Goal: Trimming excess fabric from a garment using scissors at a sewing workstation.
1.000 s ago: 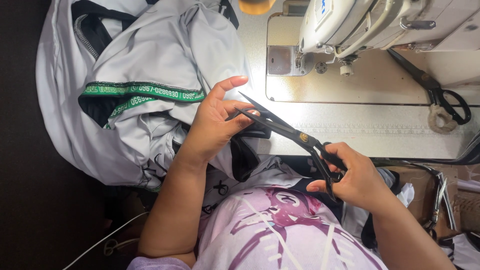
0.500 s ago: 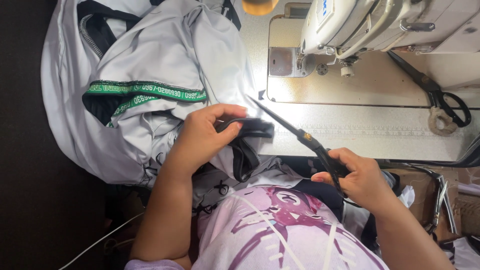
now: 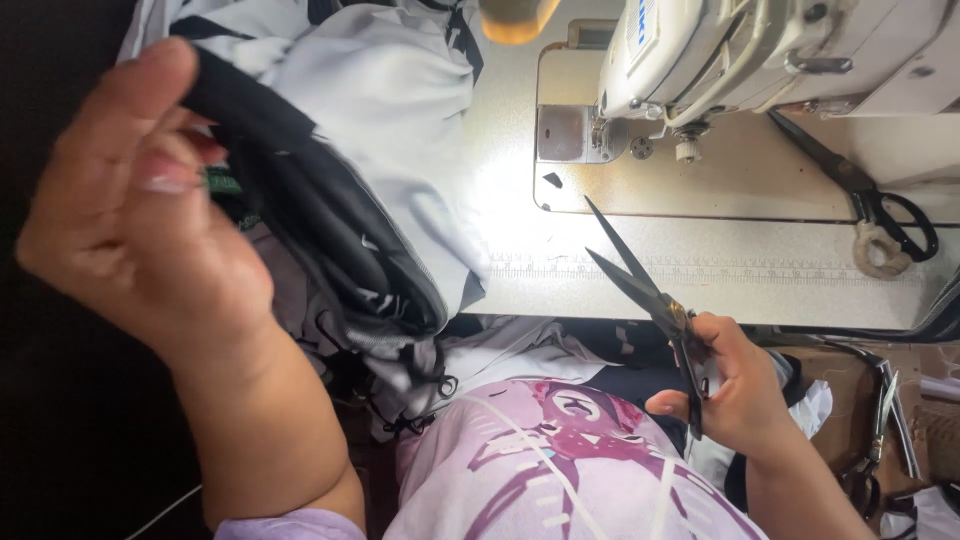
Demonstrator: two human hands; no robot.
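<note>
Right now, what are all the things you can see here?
Scissors: one, black, blades open, over the table edge, held.
Second scissors: one, black, lying on the table at right.
Garment: one, light grey with black trim, bunched at left, lifted.
Sewing machine: one, white, top right.
Table: one, pale, under the machine.
Shirt: one, lilac printed, bottom centre.
Left hand: grips the black trim.
Right hand: holds the scissors.

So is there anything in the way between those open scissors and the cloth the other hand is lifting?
Nothing visible. The right hand holds the scissors with blades open, pointing up-left over the bare, brightly lit sewing table. The left hand lifts the grey and black garment at the far left; only open tabletop lies between them.
</note>
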